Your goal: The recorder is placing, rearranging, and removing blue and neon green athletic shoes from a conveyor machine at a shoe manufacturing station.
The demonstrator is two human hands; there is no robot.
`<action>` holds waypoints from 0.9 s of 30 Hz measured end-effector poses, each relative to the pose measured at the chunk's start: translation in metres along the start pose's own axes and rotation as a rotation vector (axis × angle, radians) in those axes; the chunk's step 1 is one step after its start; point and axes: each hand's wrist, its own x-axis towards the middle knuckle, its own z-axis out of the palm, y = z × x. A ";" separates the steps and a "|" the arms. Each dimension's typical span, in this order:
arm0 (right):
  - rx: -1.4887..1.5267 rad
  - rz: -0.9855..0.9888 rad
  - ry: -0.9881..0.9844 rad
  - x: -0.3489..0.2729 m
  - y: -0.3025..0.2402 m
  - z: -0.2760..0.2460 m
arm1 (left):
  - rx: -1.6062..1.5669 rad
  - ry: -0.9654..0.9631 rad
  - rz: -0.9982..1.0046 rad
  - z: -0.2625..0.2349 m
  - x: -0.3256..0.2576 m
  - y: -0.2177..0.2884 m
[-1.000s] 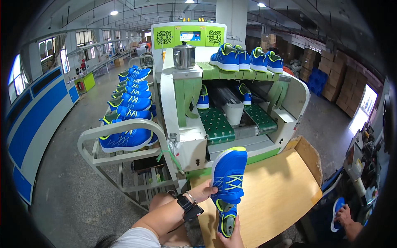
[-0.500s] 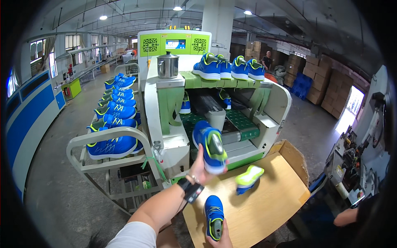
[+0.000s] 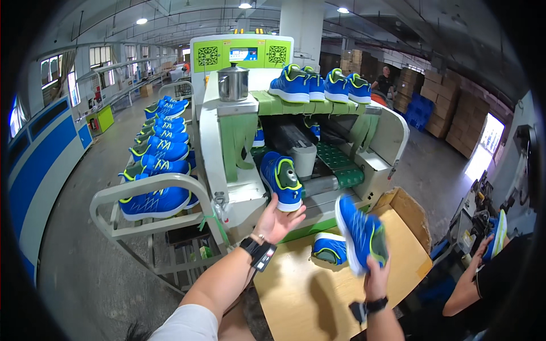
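A blue shoe with lime trim (image 3: 281,179) stands at the front of the green conveyor, heel toward me. My left hand (image 3: 277,220) is at its heel, palm up and fingers stretched out, touching or almost touching the sole's back end. In my right hand (image 3: 376,277) is another blue shoe (image 3: 362,236), gripped at the heel and raised over the wooden board (image 3: 301,295), toe up and slightly blurred. A third blue shoe (image 3: 330,250) lies tipped on the board between my hands, its white sole edge toward the machine.
Several blue shoes (image 3: 162,150) fill a rack (image 3: 153,190) on the left. More shoes (image 3: 318,85) and a steel pot (image 3: 233,83) stand on the machine (image 3: 389,133). A cardboard wall (image 3: 408,213) edges the board. At right, a co-worker's hand (image 3: 483,250) holds a shoe (image 3: 500,233).
My left hand's shoe has moved forward onto the conveyor, and the fingers have loosened. My right hand has lifted its shoe up and right from the board. The third shoe has rolled from sole-up.
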 end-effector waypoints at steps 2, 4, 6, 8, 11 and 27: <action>-0.265 -0.192 -0.051 0.078 -0.003 0.026 | 0.182 0.016 -0.081 -0.008 -0.019 -0.009; -0.301 -0.274 -0.097 0.150 0.002 0.072 | 0.701 0.029 -0.187 -0.040 -0.043 -0.025; -0.582 -0.341 -0.090 0.217 0.014 0.086 | 1.438 -0.041 -0.254 -0.071 -0.061 -0.057; -0.879 -0.273 -0.030 0.254 0.042 0.093 | 2.019 -0.079 -0.305 -0.130 -0.086 -0.098; -1.012 -0.316 0.063 0.269 0.086 0.094 | 2.201 -0.052 -0.268 -0.144 -0.115 -0.106; -1.035 -0.072 -0.818 -0.010 0.095 0.004 | 2.335 -0.068 -0.468 -0.131 -0.107 -0.093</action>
